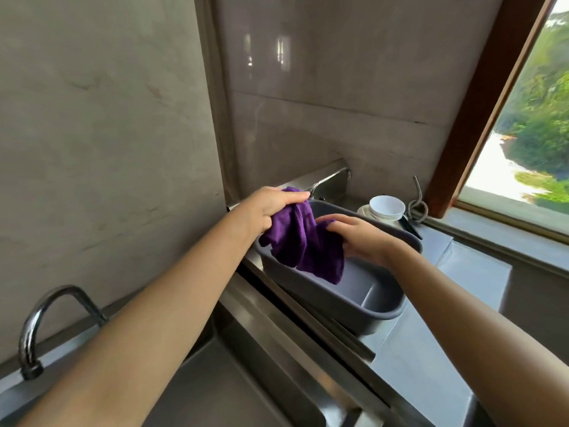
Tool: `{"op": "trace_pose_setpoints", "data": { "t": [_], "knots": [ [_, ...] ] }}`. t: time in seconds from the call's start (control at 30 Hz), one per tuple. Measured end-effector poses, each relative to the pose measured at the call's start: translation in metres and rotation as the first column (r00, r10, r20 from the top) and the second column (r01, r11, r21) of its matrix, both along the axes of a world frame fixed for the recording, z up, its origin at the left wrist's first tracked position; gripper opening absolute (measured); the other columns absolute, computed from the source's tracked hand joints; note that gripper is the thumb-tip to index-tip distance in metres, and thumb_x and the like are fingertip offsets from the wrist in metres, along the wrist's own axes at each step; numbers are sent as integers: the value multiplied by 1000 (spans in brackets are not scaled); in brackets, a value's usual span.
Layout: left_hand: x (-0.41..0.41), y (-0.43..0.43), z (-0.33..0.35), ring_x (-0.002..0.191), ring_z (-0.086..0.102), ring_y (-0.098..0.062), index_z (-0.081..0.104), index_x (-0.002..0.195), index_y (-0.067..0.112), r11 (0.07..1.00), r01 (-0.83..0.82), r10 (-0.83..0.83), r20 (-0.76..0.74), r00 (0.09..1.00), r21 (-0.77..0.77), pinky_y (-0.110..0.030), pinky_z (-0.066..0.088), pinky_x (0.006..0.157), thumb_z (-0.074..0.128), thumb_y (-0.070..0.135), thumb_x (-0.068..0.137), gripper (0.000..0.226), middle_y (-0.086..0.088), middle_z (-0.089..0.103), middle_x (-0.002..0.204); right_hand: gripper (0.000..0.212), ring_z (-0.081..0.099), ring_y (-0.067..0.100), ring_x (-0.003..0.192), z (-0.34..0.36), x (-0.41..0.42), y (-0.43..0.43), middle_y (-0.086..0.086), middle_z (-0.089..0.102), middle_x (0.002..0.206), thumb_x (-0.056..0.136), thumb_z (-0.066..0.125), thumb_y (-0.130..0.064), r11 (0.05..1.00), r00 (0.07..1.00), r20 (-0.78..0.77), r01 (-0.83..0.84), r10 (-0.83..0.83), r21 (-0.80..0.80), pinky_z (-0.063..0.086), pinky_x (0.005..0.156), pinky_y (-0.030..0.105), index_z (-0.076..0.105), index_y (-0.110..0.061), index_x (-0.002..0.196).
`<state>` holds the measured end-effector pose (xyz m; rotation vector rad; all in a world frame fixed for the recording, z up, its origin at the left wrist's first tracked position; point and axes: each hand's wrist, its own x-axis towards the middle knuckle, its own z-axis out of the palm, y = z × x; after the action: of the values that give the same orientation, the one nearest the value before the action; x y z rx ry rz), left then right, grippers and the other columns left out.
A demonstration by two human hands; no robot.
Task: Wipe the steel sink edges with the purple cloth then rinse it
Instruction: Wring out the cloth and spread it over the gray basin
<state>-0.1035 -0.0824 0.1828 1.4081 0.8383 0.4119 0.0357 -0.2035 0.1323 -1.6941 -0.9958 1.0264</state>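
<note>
The purple cloth (303,245) hangs in folds over a grey plastic basin (335,298). My left hand (271,208) grips its top corner, fingers closed on the fabric. My right hand (360,235) holds the cloth's right edge just above the basin, thumb and fingers pinching it. The steel sink (246,359) lies below my left forearm, its rim running diagonally from the lower right toward the basin. A curved steel tap (46,315) stands at the sink's left back edge. A second tap (326,180) is behind the basin.
White bowls stacked on a plate (386,208) sit behind the basin, with dark chopsticks (411,228) beside them. A coiled metal hose (418,204) leans near the wooden window frame (480,103). Marble walls enclose the left and back. A steel counter (431,349) extends to the right.
</note>
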Motion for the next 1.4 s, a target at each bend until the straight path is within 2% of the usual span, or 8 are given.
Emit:
{"op": "trace_pose_setpoints", "data": {
  "t": [0.13, 0.3, 0.47, 0.6, 0.77, 0.93, 1.17, 1.4],
  "knots": [
    [0, 1, -1, 74, 67, -24, 68, 89, 9, 996, -69, 66, 50, 997, 62, -35, 56, 78, 75, 13, 75, 16, -10, 69, 79, 37, 64, 25, 79, 5, 1, -1, 11, 66, 88, 96, 40, -40, 969, 987, 127, 128, -103, -213, 55, 73, 37, 60, -10, 105],
    [4, -13, -14, 74, 62, -16, 65, 104, 10, 990, -86, 65, 181, 981, 110, -26, 50, 80, 61, 7, 87, 17, -3, 65, 82, 34, 67, 18, 77, 19, -4, -2, 10, 69, 94, 98, 39, -36, 989, 892, -430, 117, -143, -86, 58, 74, 35, 61, -9, 100],
    [10, -29, -22, 93, 64, -11, 55, 123, 16, 976, 120, -149, 158, 976, 182, -19, 51, 72, 57, 29, 91, 34, 1, 67, 104, 37, 66, 29, 84, 54, -11, -5, 18, 64, 92, 100, 30, -19, 995, 851, -524, 73, -25, 72, 61, 68, 34, 58, 5, 107],
    [17, -27, -27, 102, 64, -17, 51, 119, 15, 939, 138, -166, 61, 984, 315, -31, 52, 88, 85, 33, 57, 72, -3, 67, 112, 23, 69, 29, 79, 69, -5, -11, 18, 68, 83, 94, 36, 2, 999, 934, -355, -27, 32, 19, 60, 72, 38, 58, 8, 97],
    [15, -22, -32, 88, 63, -26, 62, 99, 14, 971, 77, -110, 134, 985, 227, -33, 52, 81, 55, -11, 79, 33, -9, 67, 92, 10, 63, 18, 81, 42, 24, -5, 11, 64, 97, 87, 62, -18, 996, 941, 332, 86, -71, -32, 55, 82, 37, 62, -14, 97],
    [13, -12, -46, 75, 63, -24, 64, 97, 10, 989, 110, -76, 298, 952, -101, -33, 52, 77, 41, -7, 80, 33, -10, 66, 81, 44, 66, 22, 96, -7, 39, -5, 8, 68, 108, 86, 57, -45, 982, 928, -322, -183, 189, 49, 55, 83, 37, 60, -14, 117],
    [54, 0, -97, 71, 61, -21, 66, 93, 2, 967, -232, 240, -68, 968, 108, -26, 49, 65, 53, -7, 81, 20, -5, 64, 71, 35, 57, 21, 50, 19, 69, 38, 9, 57, 56, 89, 46, -13, 964, 931, 258, 230, -258, 133, 58, 50, 34, 61, -1, 60],
    [117, -19, -109, 66, 59, -23, 60, 73, 11, 902, -419, 427, 65, 902, -104, -29, 48, 64, 47, -2, 82, 20, -12, 63, 75, 38, 62, 15, 84, -28, 112, 27, 6, 65, 103, 92, 50, -43, 961, 954, 185, -199, 235, -192, 52, 74, 30, 57, -16, 118]
  ]
}}
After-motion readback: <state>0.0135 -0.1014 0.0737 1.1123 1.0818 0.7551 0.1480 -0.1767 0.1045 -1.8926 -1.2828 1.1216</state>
